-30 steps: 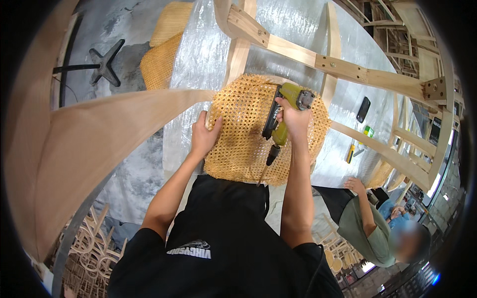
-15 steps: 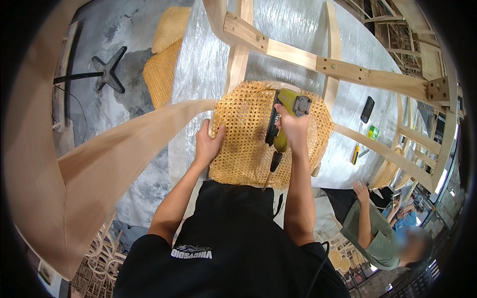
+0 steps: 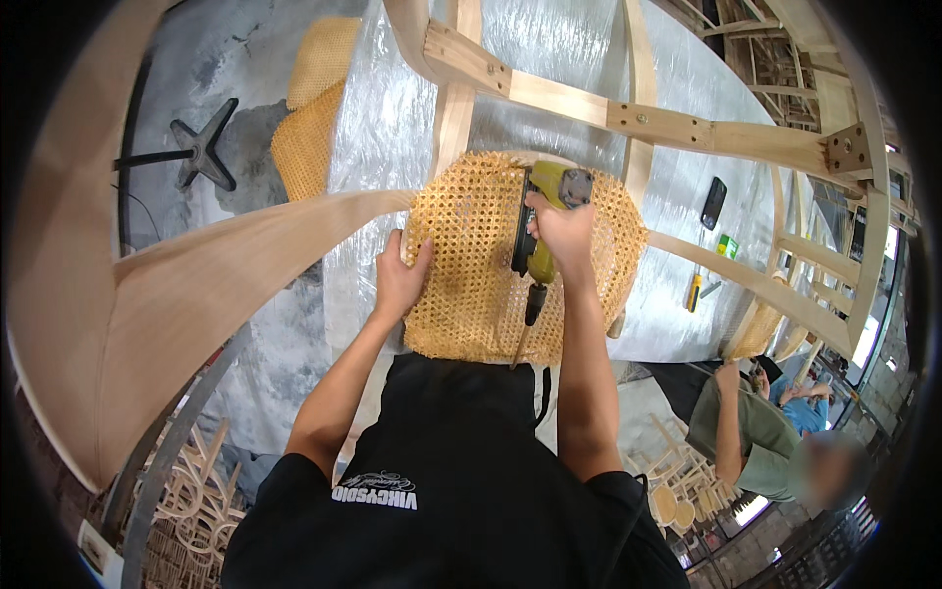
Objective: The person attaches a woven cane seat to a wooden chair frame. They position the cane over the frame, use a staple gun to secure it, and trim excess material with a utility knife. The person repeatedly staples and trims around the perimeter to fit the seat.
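A round panel of woven yellow cane (image 3: pixel 466 265) lies over the seat of a light wooden chair frame (image 3: pixel 559 103), close in front of my black apron. My right hand (image 3: pixel 564 234) is wrapped round the grip of a yellow-green and black air staple gun (image 3: pixel 561 185). The gun's black nose lies along the cane, right of its middle, and its hose runs back toward me. At the cane's left edge, my left hand (image 3: pixel 400 280) grips the seat, thumb on top; its fingertips are partly hidden.
A large curved wooden part (image 3: pixel 245 240) fills the left. More cane sheets (image 3: pixel 309 147) lie beyond it. To the right on the plastic-covered table are a dark phone (image 3: pixel 714 203) and a yellow-handled tool (image 3: pixel 694 293). A co-worker's arm (image 3: pixel 728 422) is at the lower right.
My view has shifted slightly, moving the scene up and left. Both hands and the staple gun keep nearly the same places on the cane. The co-worker's hand has shifted along the table edge.
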The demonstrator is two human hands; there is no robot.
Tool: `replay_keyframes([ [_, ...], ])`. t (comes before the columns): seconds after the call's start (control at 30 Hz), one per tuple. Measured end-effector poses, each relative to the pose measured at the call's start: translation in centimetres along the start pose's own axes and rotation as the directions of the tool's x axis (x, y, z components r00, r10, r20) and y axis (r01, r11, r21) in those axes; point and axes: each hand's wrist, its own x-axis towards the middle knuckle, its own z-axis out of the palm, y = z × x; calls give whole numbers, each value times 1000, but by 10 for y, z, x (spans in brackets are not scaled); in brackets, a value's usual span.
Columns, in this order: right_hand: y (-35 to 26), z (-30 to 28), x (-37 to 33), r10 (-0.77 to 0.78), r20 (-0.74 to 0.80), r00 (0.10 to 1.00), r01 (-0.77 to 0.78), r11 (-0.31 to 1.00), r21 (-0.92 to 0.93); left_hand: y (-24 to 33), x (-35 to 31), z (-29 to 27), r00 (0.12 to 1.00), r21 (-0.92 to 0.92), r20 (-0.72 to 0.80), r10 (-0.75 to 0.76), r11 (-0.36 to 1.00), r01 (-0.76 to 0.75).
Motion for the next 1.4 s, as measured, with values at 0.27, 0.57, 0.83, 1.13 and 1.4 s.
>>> replay_keyframes([
  [0.27,-2,-16,-13,45,-34,998,-38,982,183,4,1,-2,999,-28,25,-27,999,28],
  [0.57,-5,-2,-11,-3,51,999,0,998,55,2,0,-1,999,-51,18,-32,998,33],
  [0.83,-8,9,-7,-24,12,1000,26,985,-169,4,-1,-2,999,31,26,-41,999,40],
  [1.13,-10,-51,-39,-60,96,994,74,985,-155,-6,0,3,996,-12,-17,82,997,-82],
  [1.4,76,-172,-197,-319,-171,932,181,820,-543,-12,-1,2,998,53,-26,54,997,-53],
])
